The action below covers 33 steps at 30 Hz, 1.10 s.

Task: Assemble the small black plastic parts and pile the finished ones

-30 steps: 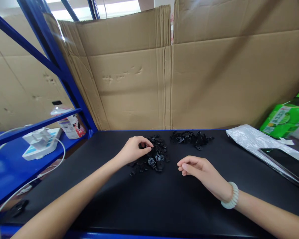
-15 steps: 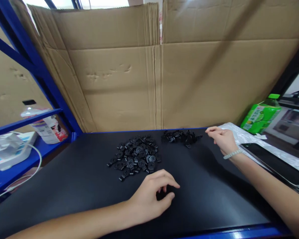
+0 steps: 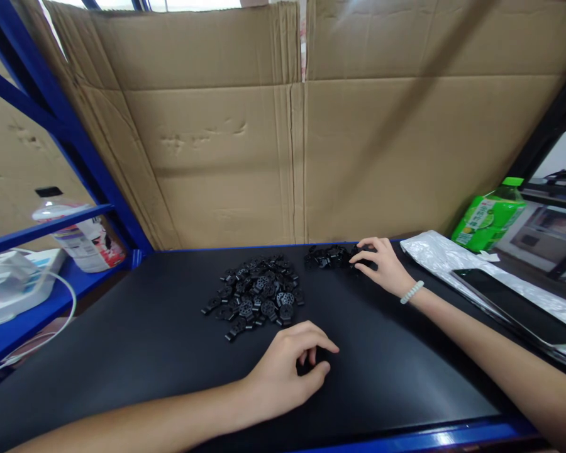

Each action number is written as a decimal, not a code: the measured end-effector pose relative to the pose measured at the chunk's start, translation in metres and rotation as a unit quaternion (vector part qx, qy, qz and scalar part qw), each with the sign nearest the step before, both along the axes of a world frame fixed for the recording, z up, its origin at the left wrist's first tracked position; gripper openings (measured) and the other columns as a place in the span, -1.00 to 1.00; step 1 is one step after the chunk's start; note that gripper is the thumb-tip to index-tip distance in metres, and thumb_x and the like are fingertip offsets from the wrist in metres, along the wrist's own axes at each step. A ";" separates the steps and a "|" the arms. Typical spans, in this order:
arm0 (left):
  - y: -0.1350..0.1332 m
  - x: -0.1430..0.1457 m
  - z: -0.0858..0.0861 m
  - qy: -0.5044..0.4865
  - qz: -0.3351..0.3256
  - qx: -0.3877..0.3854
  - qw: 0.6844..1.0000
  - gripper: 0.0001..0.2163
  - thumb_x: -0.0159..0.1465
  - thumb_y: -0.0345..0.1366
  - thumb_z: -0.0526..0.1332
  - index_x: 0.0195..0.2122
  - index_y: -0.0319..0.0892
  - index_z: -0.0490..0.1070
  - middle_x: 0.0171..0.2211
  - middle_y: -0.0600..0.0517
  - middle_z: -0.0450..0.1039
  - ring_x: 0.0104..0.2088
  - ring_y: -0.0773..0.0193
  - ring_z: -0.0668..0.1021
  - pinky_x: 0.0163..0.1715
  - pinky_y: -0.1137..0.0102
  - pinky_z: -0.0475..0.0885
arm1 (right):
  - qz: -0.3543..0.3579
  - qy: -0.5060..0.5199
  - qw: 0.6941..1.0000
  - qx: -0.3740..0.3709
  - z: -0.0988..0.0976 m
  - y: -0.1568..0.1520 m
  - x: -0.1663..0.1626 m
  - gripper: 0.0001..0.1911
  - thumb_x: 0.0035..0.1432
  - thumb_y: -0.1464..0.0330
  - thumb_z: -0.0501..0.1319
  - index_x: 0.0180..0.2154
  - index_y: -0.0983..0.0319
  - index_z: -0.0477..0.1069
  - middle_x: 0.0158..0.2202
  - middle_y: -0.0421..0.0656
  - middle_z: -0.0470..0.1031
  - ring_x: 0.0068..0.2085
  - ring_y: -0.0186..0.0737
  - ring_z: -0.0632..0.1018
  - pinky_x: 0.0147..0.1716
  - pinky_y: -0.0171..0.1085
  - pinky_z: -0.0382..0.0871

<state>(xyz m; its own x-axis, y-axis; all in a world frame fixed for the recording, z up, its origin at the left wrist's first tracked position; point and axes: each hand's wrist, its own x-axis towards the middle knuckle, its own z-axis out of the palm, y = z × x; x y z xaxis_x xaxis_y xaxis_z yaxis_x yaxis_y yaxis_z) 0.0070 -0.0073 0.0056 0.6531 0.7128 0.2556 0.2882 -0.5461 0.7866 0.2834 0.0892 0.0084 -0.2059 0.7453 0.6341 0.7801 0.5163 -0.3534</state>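
Observation:
My left hand (image 3: 295, 365) rests on the black tabletop (image 3: 160, 340), its fingers curved and apart from the thumb, with nothing between them. Just beyond it lies a large heap of black plastic parts (image 3: 259, 292), many with round perforated heads and short tabs. At the back of the table sits a smaller pile of black parts (image 3: 330, 257), whose exact shape I cannot make out. My right hand (image 3: 381, 264), with a pale beaded bracelet (image 3: 412, 292) at the wrist, reaches to the right end of this pile. Its fingers are spread, and the fingertips hide some of the parts.
A smartphone (image 3: 514, 305) lies on silvery wrapping (image 3: 434, 248) at the right, near a green bottle (image 3: 490, 217). On the left blue shelf are a labelled bottle (image 3: 87, 242) and a white power strip (image 3: 23, 286) with a cable. A cardboard wall (image 3: 226, 145) closes off the back.
My right hand has moved left from the silvery wrapping to the smaller pile, and its fingers have opened. My left hand has stayed in place.

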 end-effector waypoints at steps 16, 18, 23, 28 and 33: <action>0.009 0.002 0.008 -0.207 0.066 -0.382 0.898 -0.66 0.25 -0.14 0.17 -0.05 -0.27 0.34 -0.28 -0.09 0.47 -0.39 0.28 0.55 -0.28 0.33 0.43 | 0.276 0.125 0.945 -0.124 0.025 -0.061 -0.060 -0.90 0.15 0.41 0.19 -0.39 0.23 0.47 -0.34 -0.16 0.37 -0.32 -0.32 0.44 -0.32 -0.31 0.33; 0.009 0.002 0.010 -0.216 0.035 -0.444 0.869 -0.68 0.21 -0.14 0.23 -0.13 -0.28 0.40 -0.33 -0.06 0.47 -0.39 0.29 0.56 -0.27 0.35 0.42 | 0.303 0.125 0.936 -0.132 0.026 -0.069 -0.069 -0.88 0.16 0.44 0.18 -0.40 0.23 0.47 -0.34 -0.16 0.34 -0.33 -0.34 0.42 -0.31 -0.32 0.32; 0.006 0.002 0.007 -0.247 0.018 -0.501 0.829 -0.81 0.02 -0.30 0.41 -0.44 -0.32 0.49 -0.46 0.04 0.44 -0.42 0.36 0.55 -0.27 0.44 0.41 | 0.336 0.142 0.916 -0.166 0.020 -0.076 -0.080 -0.89 0.15 0.42 0.20 -0.40 0.23 0.49 -0.33 -0.16 0.33 -0.31 -0.34 0.42 -0.29 -0.32 0.32; 0.007 0.001 0.008 -0.287 0.111 -0.400 0.863 -0.89 0.02 -0.37 0.40 -0.48 -0.29 0.51 -0.44 0.03 0.49 -0.38 0.40 0.49 -0.28 0.50 0.39 | 0.302 0.301 0.854 -0.297 0.011 -0.079 -0.085 -0.69 0.19 0.21 0.13 -0.08 0.22 0.39 -0.25 -0.09 0.40 -0.34 -0.31 0.42 -0.39 -0.31 0.35; 0.005 0.001 0.007 -0.283 0.132 -0.281 0.907 -0.83 0.03 -0.40 0.38 -0.57 -0.27 0.38 -0.37 0.03 0.47 -0.38 0.36 0.49 -0.32 0.46 0.40 | 0.264 0.344 0.814 -0.386 0.007 -0.084 -0.095 -0.70 0.07 0.20 0.26 -0.29 0.32 0.44 -0.45 -0.17 0.42 -0.49 -0.39 0.38 -0.47 -0.35 0.31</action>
